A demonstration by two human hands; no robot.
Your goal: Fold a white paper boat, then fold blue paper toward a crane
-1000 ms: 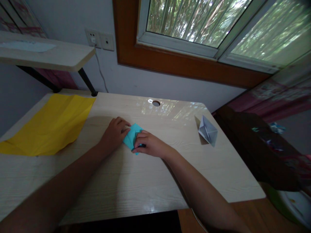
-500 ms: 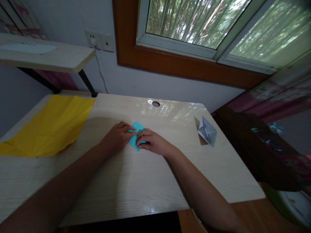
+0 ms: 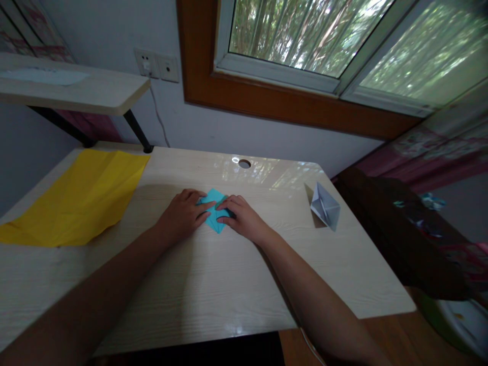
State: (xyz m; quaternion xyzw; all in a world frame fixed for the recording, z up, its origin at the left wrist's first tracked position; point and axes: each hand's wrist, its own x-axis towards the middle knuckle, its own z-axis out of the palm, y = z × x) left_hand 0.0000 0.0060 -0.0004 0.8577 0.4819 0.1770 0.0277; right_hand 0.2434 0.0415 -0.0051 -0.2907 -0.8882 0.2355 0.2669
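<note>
A small folded sheet of turquoise paper [image 3: 217,224] lies on the desk in front of me, diamond-shaped, with creases running across it. My left hand [image 3: 183,211] rests at its left side, fingers spread and their tips lying on the paper. From the right, my right hand [image 3: 244,218] reaches over the right corner with thumb and fingers bent, pinching a flap there. The fingertips cover part of the folds in the middle.
Yellow paper [image 3: 80,198] lies flat at the desk's left. A folded grey-white paper shape [image 3: 325,207] stands at the right. A raised shelf [image 3: 110,96] is at the back left, and a round cable hole [image 3: 244,163] sits near the back edge.
My right hand has shifted slightly up and right, uncovering more of the turquoise paper's lower part. My left thumb now shows at the paper's left edge.
</note>
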